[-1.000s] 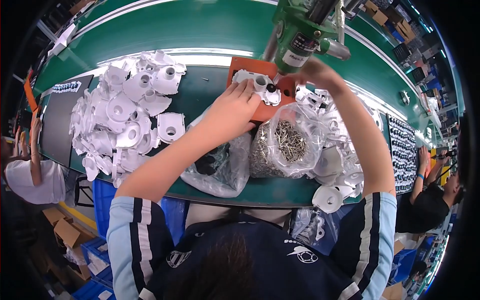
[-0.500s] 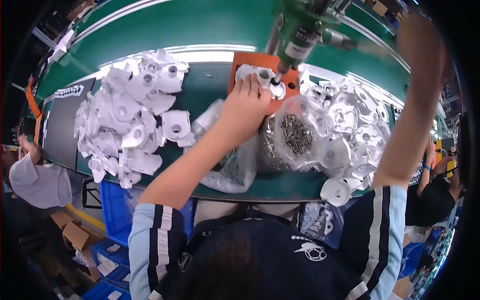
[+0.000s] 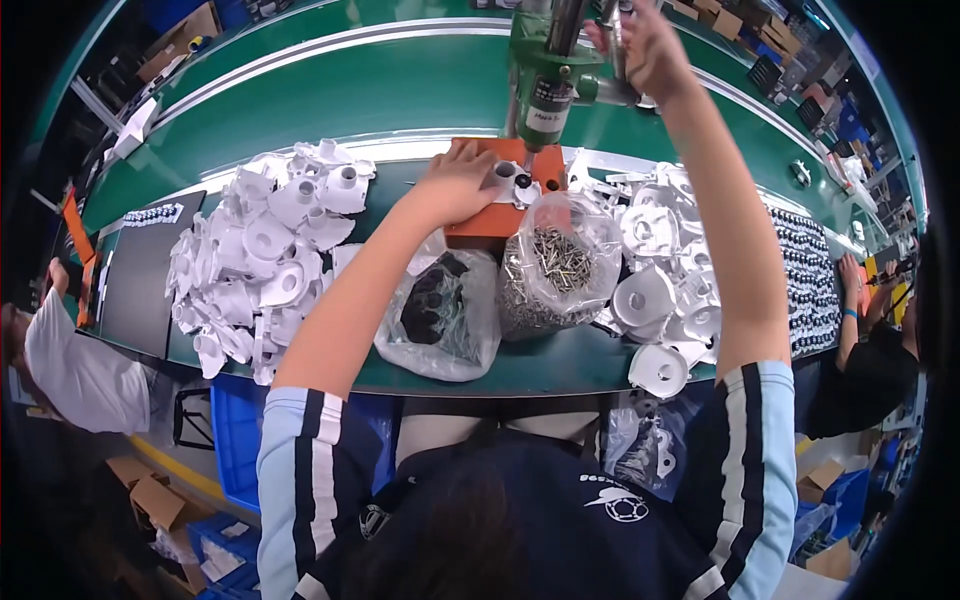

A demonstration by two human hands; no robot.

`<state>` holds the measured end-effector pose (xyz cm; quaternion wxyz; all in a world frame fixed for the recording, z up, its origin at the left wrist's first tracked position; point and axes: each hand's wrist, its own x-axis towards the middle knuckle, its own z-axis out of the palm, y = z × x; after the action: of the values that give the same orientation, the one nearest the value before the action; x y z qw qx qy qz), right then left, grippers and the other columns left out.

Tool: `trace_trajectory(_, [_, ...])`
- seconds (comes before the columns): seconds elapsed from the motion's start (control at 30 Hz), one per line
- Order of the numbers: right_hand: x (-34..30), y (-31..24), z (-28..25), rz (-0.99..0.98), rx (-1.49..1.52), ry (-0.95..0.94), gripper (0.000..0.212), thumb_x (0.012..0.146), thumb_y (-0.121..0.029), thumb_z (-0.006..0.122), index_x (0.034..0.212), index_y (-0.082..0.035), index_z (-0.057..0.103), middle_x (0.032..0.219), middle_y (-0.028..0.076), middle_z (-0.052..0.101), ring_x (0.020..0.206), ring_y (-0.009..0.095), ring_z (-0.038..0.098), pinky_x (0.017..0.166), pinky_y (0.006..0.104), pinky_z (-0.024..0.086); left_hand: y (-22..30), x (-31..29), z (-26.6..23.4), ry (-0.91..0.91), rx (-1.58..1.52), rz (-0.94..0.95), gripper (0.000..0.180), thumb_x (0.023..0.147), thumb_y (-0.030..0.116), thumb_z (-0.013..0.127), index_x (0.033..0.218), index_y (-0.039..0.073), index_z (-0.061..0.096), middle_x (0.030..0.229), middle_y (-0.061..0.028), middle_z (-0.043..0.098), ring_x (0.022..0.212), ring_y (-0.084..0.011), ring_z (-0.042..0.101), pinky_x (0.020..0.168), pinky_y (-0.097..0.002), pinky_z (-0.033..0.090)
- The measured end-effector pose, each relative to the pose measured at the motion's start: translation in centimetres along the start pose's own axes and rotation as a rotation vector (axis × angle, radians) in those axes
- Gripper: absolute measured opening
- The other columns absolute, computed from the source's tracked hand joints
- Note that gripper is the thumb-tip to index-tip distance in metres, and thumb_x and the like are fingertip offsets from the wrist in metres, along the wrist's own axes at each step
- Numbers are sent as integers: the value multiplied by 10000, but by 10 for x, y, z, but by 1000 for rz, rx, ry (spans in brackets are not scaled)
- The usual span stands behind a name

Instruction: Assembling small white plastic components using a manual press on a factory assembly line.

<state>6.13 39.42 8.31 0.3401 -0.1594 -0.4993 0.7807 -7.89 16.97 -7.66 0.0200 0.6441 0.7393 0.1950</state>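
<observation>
Our left hand (image 3: 452, 192) lies over the white plastic housing (image 3: 506, 188) on the orange fixture (image 3: 478, 220), under the green spindle head (image 3: 545, 100); right hand (image 3: 655, 65) well apart, at its lever (image 3: 614, 48), both grips unclear. We should seat housing flat, pull evenly

Bright, fairly even light covered your desk (image 3: 560, 375), and a pale band of glare (image 3: 430, 150) ran along its far side toward 12 o'clock. The white parts (image 3: 270, 240) toward 9 o'clock looked nearly washed out, with soft grey shadows in their hollows. Small highlights broke up the clear bag (image 3: 475, 340) near the centre. Your right hand (image 3: 657, 62), at 1 o'clock, was blurred, while your left hand (image 3: 455, 188) stayed crisper. Cardboard boxes (image 3: 160, 498) at 8 o'clock sat dim, and straight edges bowed toward the black rim.
</observation>
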Motion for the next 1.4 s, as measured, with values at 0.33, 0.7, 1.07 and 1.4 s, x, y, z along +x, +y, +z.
trace_trajectory(0.33, [-21, 101, -128, -208, -1494, -449, 478, 756, 59, 515, 1210, -89, 481, 836, 93, 584, 797, 216, 574, 738, 327, 462, 24, 17, -65, -243, -33, -38, 391, 655, 357, 647, 930, 90, 572, 906, -115, 632, 853, -293, 603, 823, -471, 406])
trace_trajectory(0.7, [-36, 120, -107, -212, -1788, -398, 228, 721, -117, 655, 942, -101, 600, 986, 149, 538, 951, 344, 536, 795, 390, 455, -82, 0, -58, 303, 204, -523, 396, 829, 318, 552, 1127, 67, 479, 992, -212, 596, 948, -382, 582, 811, -450, 471])
trace_trajectory(1.07, [-96, 45, -90, -246, -1175, 212, 233, 833, -198, 582, 882, 14, 500, 855, 137, 598, 771, 189, 610, 659, 294, 491, -81, -57, -62, 113, 274, -602, 312, 769, 188, 596, 980, -19, 494, 876, -204, 640, 854, -337, 634, 740, -415, 503])
trace_trajectory(1.4, [-235, 97, 57, -345, -319, -162, 199, 840, -79, 548, 974, -39, 406, 1234, 167, 420, 1012, 174, 494, 860, 300, 403, 101, -105, -62, 173, -1509, -99, 292, 764, -25, 620, 900, 61, 376, 853, -64, 562, 651, -94, 558, 524, -230, 456])
